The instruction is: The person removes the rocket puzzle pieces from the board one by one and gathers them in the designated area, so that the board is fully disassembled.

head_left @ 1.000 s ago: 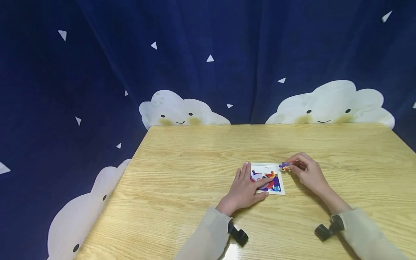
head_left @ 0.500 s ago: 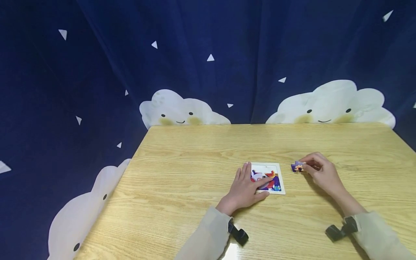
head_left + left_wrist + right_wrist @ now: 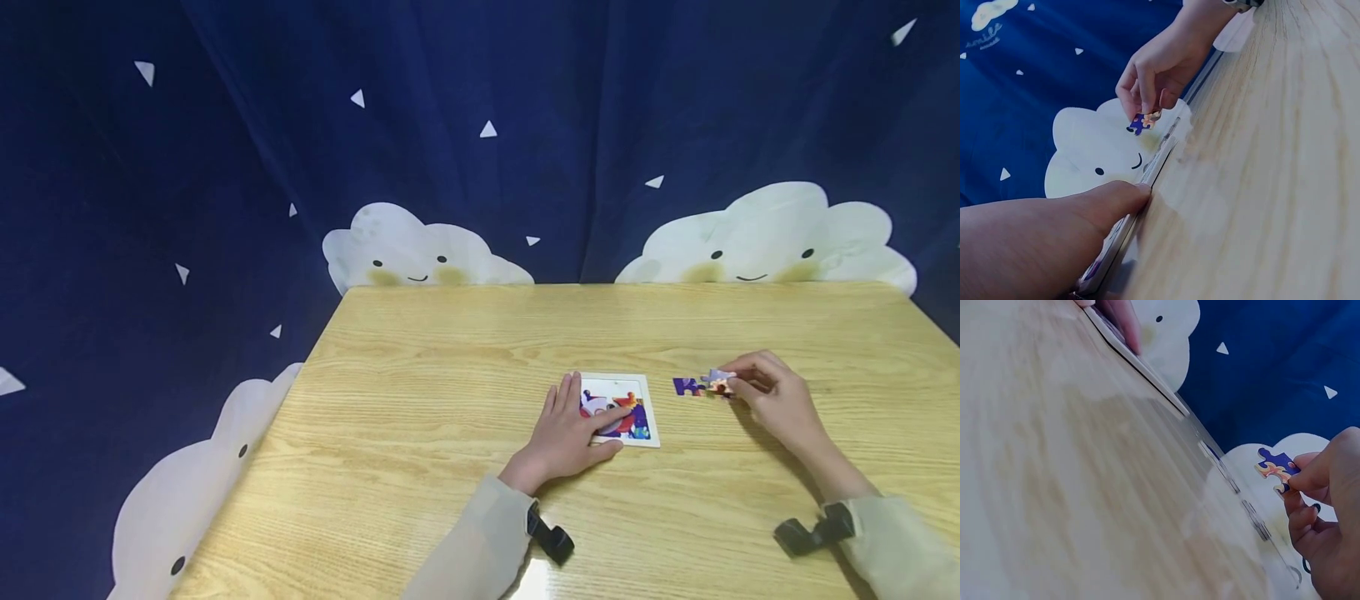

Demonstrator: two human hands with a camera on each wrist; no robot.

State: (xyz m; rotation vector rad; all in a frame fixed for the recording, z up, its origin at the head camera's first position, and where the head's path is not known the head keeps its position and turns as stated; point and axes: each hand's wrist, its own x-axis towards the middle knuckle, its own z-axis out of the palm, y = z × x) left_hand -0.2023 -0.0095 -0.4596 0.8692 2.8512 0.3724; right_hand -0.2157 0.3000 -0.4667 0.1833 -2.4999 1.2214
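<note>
My left hand (image 3: 562, 437) lies with straight fingers across a small white-bordered jigsaw tray (image 3: 652, 435). Part of the tray's colourful picture shows between the fingers; the rest is hidden by the hand. In the left wrist view its thumb (image 3: 1116, 197) rests along the tray's edge. To the right of the tray, my right hand (image 3: 776, 400) pinches a purple and orange puzzle piece (image 3: 1280, 464) between thumb and fingers, raised above the table. A loose purple piece (image 3: 686, 387) lies flat just left of the held one. In the right wrist view a further flat piece (image 3: 1255, 520) lies beside it.
The wooden table (image 3: 420, 417) runs back to a dark blue curtain (image 3: 465, 100) printed with white clouds and triangles. A black strap mount (image 3: 551, 537) sits at the left wrist, and another black mount (image 3: 813, 532) at the right.
My right hand has moved right, away from the tray, still pinching a puzzle piece. A loose purple piece now shows on the table to its left. The left hand has stayed in place.
</note>
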